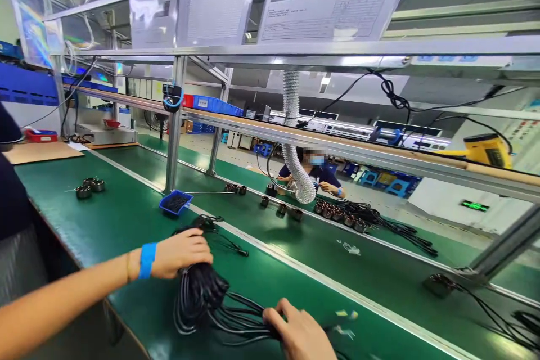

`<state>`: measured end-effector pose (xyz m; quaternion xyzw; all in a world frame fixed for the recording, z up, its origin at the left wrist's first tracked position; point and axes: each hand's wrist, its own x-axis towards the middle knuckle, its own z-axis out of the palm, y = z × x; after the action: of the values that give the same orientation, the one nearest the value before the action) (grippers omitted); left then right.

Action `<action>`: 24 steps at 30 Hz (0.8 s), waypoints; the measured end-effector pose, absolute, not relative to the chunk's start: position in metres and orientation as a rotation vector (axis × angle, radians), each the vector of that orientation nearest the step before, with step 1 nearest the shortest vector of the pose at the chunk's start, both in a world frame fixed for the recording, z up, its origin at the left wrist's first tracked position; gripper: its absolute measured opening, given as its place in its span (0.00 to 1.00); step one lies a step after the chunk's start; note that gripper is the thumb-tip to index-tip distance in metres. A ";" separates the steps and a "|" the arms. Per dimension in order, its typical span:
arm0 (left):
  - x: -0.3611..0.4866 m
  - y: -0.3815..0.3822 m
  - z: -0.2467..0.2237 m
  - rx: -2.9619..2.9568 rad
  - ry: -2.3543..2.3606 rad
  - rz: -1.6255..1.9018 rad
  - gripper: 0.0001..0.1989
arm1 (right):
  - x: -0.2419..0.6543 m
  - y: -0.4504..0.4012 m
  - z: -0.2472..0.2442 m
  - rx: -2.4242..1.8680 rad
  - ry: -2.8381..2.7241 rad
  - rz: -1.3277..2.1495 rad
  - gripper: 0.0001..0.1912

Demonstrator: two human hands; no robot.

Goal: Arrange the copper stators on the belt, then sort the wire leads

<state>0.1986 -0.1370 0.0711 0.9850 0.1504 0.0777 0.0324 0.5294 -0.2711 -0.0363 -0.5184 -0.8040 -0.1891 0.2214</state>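
Observation:
A looped bundle of black cables [200, 289] lies on the green table in front of me. My left hand [188, 252], with a blue band at the wrist, is closed over the upper end of the bundle. Lower right, my right hand [300, 331] curls its fingers round the trailing length of the same cables; part of that hand is cut off by the frame edge. Thinner black leads with small ends [230, 243] spread out just beyond my left hand. Close behind them stands a small blue tray [175, 203] holding dark small parts.
Dark round wound parts [90, 187] sit at the left, more [282, 210] along the far strip. A ridged hose [293, 140] hangs over the middle. A metal post [172, 129] stands behind the tray. Across the bench a person [333, 187] works; another person [14, 197] stands left.

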 end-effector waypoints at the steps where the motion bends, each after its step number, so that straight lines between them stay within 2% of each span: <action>1: 0.194 -0.132 0.044 3.015 0.547 0.250 0.41 | 0.529 -0.257 -0.043 -1.408 -2.257 -0.603 0.20; 3: 0.187 -0.121 0.003 2.975 0.659 0.258 0.44 | 0.538 -0.238 -0.056 -1.413 -2.222 -0.701 0.18; 5: 0.182 -0.114 -0.018 2.946 0.716 0.273 0.46 | 0.562 -0.234 -0.068 -1.498 -2.146 -0.739 0.19; 8: 0.177 -0.113 -0.015 2.885 0.686 0.307 0.47 | 0.618 -0.255 -0.077 -1.750 -1.985 -0.961 0.21; 11: 0.185 -0.132 0.008 2.788 0.695 0.377 0.38 | 0.654 -0.282 -0.072 -1.972 -1.772 -1.143 0.18; 13: 0.203 -0.153 0.022 2.759 0.758 0.405 0.26 | 0.641 -0.287 -0.069 -1.860 -1.826 -0.940 0.18; 15: 0.228 -0.173 0.029 2.809 0.790 0.429 0.15 | 0.600 -0.281 -0.069 -1.567 -2.068 -0.551 0.18; 17: 0.255 -0.185 0.027 2.886 0.812 0.486 0.08 | 0.546 -0.266 -0.072 -1.298 -2.188 -0.339 0.15; 19: 0.278 -0.189 0.021 2.922 0.847 0.471 0.06 | 0.499 -0.250 -0.078 -1.284 -2.439 -0.229 0.20; 22: 0.299 -0.183 0.010 2.918 0.913 0.230 0.03 | 0.465 -0.236 -0.085 -1.452 -2.470 -0.259 0.09; 24: 0.302 -0.178 0.004 2.925 0.974 0.081 0.05 | 0.469 -0.237 -0.088 -1.523 -2.464 -0.295 0.09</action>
<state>0.3025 -0.1782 0.0041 0.9481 0.3156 0.0262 0.0287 0.4690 -0.2366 -0.0879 -0.5197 -0.8406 -0.1006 0.1149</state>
